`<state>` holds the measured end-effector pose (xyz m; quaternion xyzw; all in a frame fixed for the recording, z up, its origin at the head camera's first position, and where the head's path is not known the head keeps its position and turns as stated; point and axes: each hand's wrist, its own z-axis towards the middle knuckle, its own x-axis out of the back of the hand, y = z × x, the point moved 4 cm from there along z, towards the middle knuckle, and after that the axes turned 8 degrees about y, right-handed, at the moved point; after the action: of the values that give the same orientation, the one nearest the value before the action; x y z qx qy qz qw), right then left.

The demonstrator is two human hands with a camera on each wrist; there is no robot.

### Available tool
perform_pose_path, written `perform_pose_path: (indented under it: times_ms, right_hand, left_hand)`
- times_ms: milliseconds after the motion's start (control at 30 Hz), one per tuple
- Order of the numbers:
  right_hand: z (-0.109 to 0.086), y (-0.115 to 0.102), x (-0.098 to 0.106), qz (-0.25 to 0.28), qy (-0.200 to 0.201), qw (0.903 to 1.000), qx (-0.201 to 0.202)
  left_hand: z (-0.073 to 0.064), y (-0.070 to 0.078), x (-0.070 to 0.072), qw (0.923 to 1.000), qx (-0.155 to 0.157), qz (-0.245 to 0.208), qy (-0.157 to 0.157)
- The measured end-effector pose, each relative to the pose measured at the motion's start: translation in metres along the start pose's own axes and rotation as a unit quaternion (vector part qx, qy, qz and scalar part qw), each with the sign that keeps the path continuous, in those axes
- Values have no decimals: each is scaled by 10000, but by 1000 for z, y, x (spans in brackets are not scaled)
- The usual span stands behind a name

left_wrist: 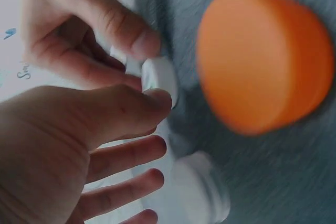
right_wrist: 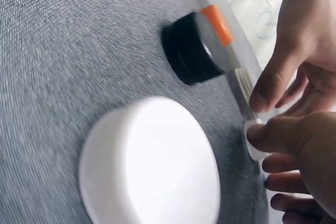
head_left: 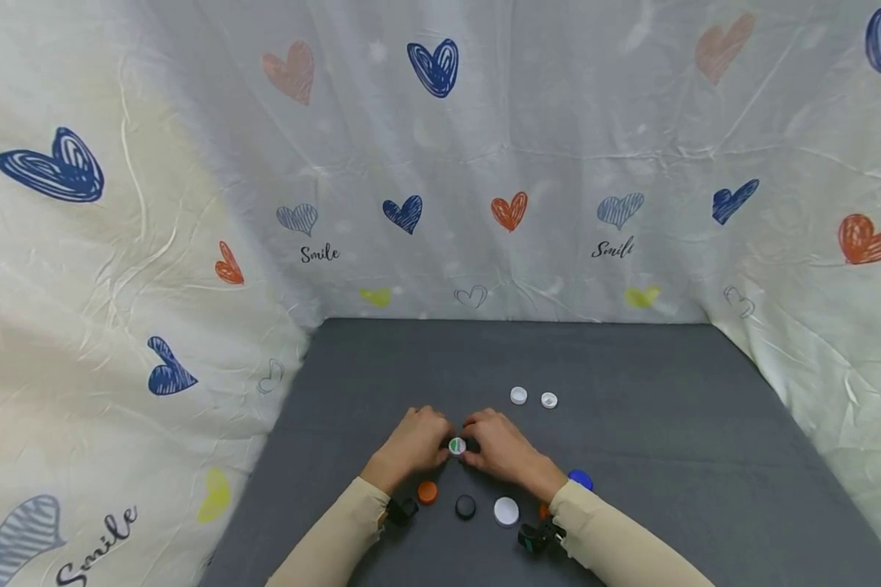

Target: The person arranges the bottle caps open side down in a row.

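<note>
A small white bottle cap [head_left: 458, 446] with a green mark on top is between my two hands. My left hand [head_left: 420, 439] pinches its near edge between thumb and index finger, the other fingers loosely spread. From the other side, my right hand [head_left: 505, 447] pinches it with thumb and forefinger. In the left wrist view, both thumb tips meet the white cap [left_wrist: 159, 78]. Close by the left hand, a ridged white cap [right_wrist: 243, 84] lies on the cloth; the left hand hides it from the head camera.
Nearer the body lie an orange cap [head_left: 427, 492], a black cap [head_left: 466, 507] and a larger white cap [head_left: 506, 511]. The right forearm partly covers a blue cap [head_left: 580, 479] and another orange piece [head_left: 545, 510]. Two white caps [head_left: 518, 395] sit farther back on the grey cloth [head_left: 631, 391].
</note>
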<state>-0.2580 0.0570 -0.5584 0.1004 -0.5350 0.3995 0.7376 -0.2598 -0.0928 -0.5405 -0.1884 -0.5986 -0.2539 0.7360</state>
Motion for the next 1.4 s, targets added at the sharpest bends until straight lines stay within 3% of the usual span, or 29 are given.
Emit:
perform_pose_path:
  times_ms: [133,300,533,733,1000,1400]
  right_hand:
    - [-1,8,8,117,-191,9996,-178]
    - [3,24,32,90,-163,9987,-480]
    - [11,53,60,-250,21,9972,-700]
    - [10,77,76,-434,115,9954,-850]
    - [5,98,81,-472,40,9947,-913]
    - [-1,113,73,-496,40,9919,-1168]
  left_hand:
    - [7,-7,8,9997,116,-50,-209]
    - [25,-10,22,9997,42,185,-155]
    - [60,3,42,9975,-337,598,139]
    - [88,14,51,9974,-418,557,205]
    - [114,23,40,9994,-188,252,138]
    - [136,34,4,9995,213,89,-226]
